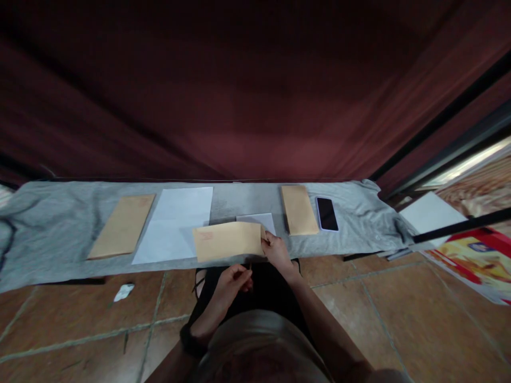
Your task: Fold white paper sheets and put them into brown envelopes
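A tan paper envelope [227, 241] with faint red print at its left end is held up over the front edge of the bench. My right hand [276, 252] is closed on the envelope's right end. Below it, apart from the envelope, my left hand [233, 281] has its fingers pinched together over my lap. A tiny thin bit shows at those fingertips, too small to name. Partly hidden behind the envelope lies a smaller white paper [257, 218].
On the grey cloth [247, 199] lie large white sheets [175, 221], tan envelopes [123, 223] at left, a stack of tan envelopes [299, 209] and a phone [327, 214] at right. A dark red curtain [247, 106] hangs behind. White scrap [124, 291] lies on the tiled floor.
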